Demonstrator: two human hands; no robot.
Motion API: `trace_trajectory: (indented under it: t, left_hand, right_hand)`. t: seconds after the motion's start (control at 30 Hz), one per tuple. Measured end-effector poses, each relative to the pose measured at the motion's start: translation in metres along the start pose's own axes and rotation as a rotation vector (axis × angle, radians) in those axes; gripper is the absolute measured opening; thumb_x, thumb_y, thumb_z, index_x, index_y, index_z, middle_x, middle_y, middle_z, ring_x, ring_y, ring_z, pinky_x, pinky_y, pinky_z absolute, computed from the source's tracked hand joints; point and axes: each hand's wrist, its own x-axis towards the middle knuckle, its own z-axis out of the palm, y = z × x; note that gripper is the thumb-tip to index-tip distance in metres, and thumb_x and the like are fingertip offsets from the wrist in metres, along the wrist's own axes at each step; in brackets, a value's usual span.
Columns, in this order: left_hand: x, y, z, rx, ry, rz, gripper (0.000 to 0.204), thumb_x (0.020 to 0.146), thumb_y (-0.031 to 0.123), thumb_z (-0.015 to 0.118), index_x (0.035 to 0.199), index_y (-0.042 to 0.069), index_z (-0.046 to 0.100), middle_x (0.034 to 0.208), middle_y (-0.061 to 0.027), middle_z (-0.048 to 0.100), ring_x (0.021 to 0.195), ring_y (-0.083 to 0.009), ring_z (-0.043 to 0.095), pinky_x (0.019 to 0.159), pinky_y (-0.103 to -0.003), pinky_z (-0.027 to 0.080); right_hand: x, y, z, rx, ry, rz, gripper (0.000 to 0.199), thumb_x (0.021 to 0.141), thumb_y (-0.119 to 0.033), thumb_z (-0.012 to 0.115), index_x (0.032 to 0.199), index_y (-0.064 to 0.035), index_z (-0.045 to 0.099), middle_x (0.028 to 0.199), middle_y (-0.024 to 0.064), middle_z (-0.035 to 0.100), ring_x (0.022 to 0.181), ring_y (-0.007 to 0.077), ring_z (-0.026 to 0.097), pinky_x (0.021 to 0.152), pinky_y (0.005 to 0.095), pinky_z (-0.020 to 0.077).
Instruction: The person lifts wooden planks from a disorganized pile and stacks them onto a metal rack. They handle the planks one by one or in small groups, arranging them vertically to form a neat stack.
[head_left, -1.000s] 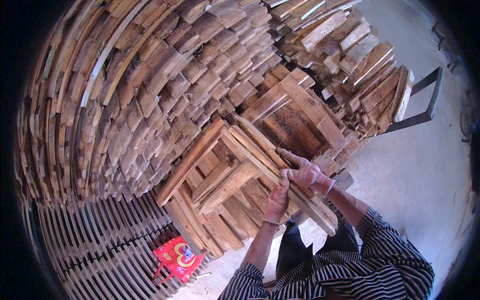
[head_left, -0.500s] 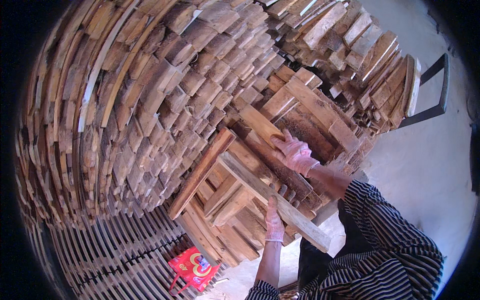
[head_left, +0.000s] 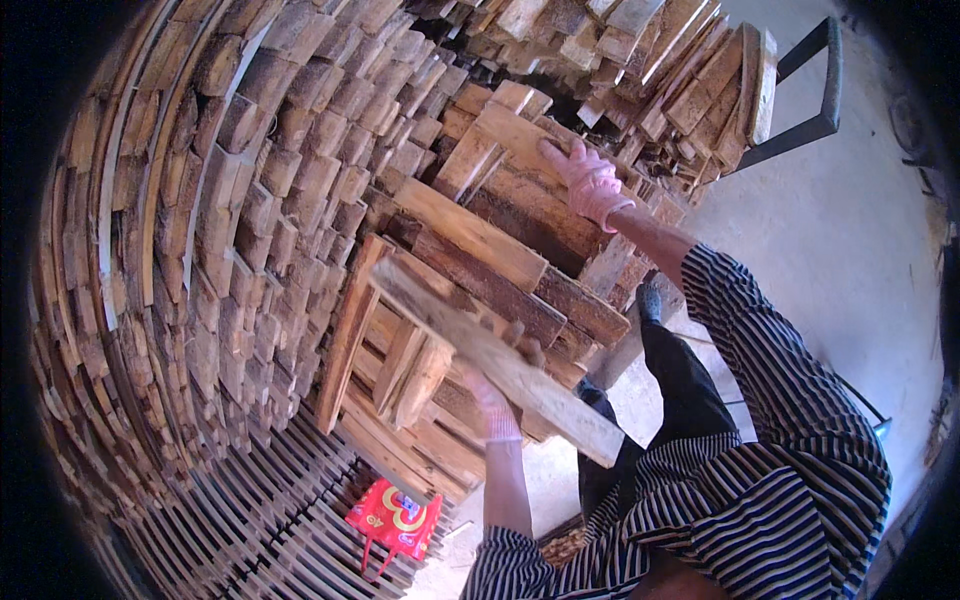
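Gripped one-handed near its middle, the plank (head_left: pixel 480 346) could tip or slide from the left hand (head_left: pixel 488 402), since it slants above the near edge of the low stack of boards (head_left: pixel 405 455) with its lower end out toward the person's legs (head_left: pixel 680 390) and no other visible support. The right hand (head_left: pixel 590 186) lies on a broad board (head_left: pixel 515 137) farther back, though I cannot tell whether it grasps it or merely rests there. Half a second ago it touched the pale board (head_left: pixel 470 231), now left alone
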Motion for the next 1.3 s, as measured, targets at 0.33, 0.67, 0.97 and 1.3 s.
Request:
trace_trajectory:
  t: [0.33, 0.67, 0.97, 1.3]
  left_hand:
    - [0.094, -0.017, 0.089, 0.04, 0.05, 0.118, 0.101, 0.083, 0.088, 0.045, 0.146, 0.009, 0.048, 0.136, -0.0151, 0.059, 0.12, -0.0334, 0.059, 0.107, -0.049, 0.047]
    - [0.134, 0.014, 0.025, 1.623, 0.063, 0.498, 0.087, 0.101, 0.059, 0.047, 0.16, 0.001, 0.018, 0.163, -0.0273, 0.023, 0.148, -0.0403, 0.031, 0.119, -0.046, 0.031]
    - [0.161, 0.019, -0.03, 2.331, 0.069, 0.411, 0.112, 0.092, 0.078, 0.038, 0.159, -0.005, 0.005, 0.163, -0.0366, 0.007, 0.15, -0.0555, 0.009, 0.121, -0.064, 0.013]
    - [0.156, 0.019, 0.054, 1.776, 0.267, 0.187, 0.093, 0.099, 0.06, 0.049, 0.154, -0.011, 0.024, 0.157, -0.037, 0.027, 0.149, -0.0454, 0.027, 0.122, -0.049, 0.026]
  right_hand:
    - [-0.169, -0.027, -0.067, 0.775, -0.529, -0.199, 0.102, 0.077, -0.055, 0.079, 0.161, -0.0233, 0.03, 0.132, 0.0227, 0.057, 0.125, 0.0394, 0.057, 0.107, 0.0459, 0.0446]
    - [-0.101, -0.005, -0.05, 0.436, 0.045, -0.111, 0.076, 0.077, -0.034, 0.079, 0.147, -0.0232, 0.051, 0.11, 0.0209, 0.057, 0.1, 0.041, 0.06, 0.082, 0.0501, 0.0524]
    - [-0.116, -0.039, 0.032, 0.288, 0.097, -0.193, 0.052, 0.089, -0.022, 0.061, 0.139, -0.0315, 0.055, 0.112, 0.0148, 0.055, 0.096, 0.0344, 0.062, 0.074, 0.0456, 0.0523]
    - [-0.118, -0.034, 0.023, 0.378, 0.05, -0.156, 0.069, 0.086, -0.018, 0.061, 0.151, -0.0294, 0.045, 0.113, 0.0163, 0.053, 0.102, 0.034, 0.059, 0.077, 0.0453, 0.0473]
